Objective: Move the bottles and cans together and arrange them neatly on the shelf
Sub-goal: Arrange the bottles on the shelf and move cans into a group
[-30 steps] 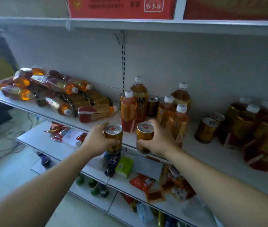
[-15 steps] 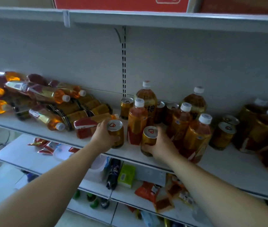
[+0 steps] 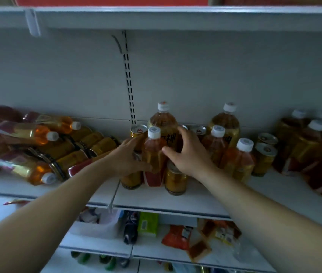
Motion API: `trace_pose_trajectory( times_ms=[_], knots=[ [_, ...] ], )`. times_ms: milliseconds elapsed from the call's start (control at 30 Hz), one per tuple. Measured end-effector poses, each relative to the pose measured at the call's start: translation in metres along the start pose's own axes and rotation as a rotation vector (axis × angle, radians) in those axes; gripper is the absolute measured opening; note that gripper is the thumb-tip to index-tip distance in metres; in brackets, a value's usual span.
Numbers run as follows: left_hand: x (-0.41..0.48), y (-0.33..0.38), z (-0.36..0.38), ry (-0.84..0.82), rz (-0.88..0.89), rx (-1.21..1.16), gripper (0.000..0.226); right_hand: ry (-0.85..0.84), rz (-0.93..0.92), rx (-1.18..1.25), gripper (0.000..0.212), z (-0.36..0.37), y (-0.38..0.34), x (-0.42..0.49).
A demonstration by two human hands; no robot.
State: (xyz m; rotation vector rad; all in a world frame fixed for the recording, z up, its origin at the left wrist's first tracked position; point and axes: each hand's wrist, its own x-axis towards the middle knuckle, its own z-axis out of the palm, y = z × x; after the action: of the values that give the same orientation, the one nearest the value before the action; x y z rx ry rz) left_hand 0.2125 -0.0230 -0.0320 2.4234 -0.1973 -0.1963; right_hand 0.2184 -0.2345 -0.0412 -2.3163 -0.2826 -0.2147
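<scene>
Two gold cans stand at the shelf's (image 3: 205,200) front edge: one (image 3: 131,180) below my left hand (image 3: 125,157), the other (image 3: 175,182) under my right hand (image 3: 188,154). Neither hand holds a can. Between the hands stands a small tea bottle (image 3: 153,154) with a white cap. My left thumb lies across its lower part, and the fingers stretch toward a can (image 3: 138,131) behind. My right hand is spread, its thumb at the small bottle and its fingers over a large tea bottle (image 3: 164,123).
Bottles and cans lie in a pile on their sides (image 3: 38,146) at the left. More upright bottles (image 3: 240,160) and cans (image 3: 265,158) stand to the right. An upper shelf (image 3: 156,16) hangs overhead. Snack packets (image 3: 177,237) fill the shelves below.
Both hands set their cans down on the shelf and let go. They have since moved up and back toward the small bottle and the things behind it.
</scene>
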Motion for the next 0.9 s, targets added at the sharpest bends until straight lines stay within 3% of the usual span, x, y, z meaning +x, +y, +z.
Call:
trace_pose_trajectory(
  times_ms=[100, 233, 300, 367, 567, 733, 900],
  knots=[
    [0.011, 0.0, 0.006, 0.031, 0.057, 0.009, 0.088, 0.059, 0.061, 0.05, 0.051, -0.002, -0.022, 0.04],
    [0.016, -0.007, 0.021, 0.006, -0.014, 0.057, 0.074, 0.004, 0.277, 0.214, 0.063, 0.0, -0.035, 0.085],
    [0.017, -0.011, 0.024, 0.056, -0.035, 0.118, 0.075, -0.121, 0.293, 0.273, 0.037, 0.001, -0.034, 0.093],
    [0.016, -0.012, 0.026, 0.071, -0.03, 0.099, 0.075, -0.185, 0.244, 0.3, 0.026, 0.003, -0.032, 0.094],
    [0.015, -0.011, 0.018, 0.068, 0.054, -0.011, 0.066, 0.127, 0.169, 0.279, 0.028, 0.006, -0.037, 0.084],
    [0.012, -0.005, -0.002, 0.08, 0.08, -0.397, 0.047, 0.348, 0.085, 0.279, 0.029, -0.032, -0.069, 0.067],
    [0.002, 0.014, -0.034, 0.138, 0.216, -0.566, 0.052, 0.576, -0.022, 0.296, 0.029, -0.061, -0.103, 0.031]
  ],
)
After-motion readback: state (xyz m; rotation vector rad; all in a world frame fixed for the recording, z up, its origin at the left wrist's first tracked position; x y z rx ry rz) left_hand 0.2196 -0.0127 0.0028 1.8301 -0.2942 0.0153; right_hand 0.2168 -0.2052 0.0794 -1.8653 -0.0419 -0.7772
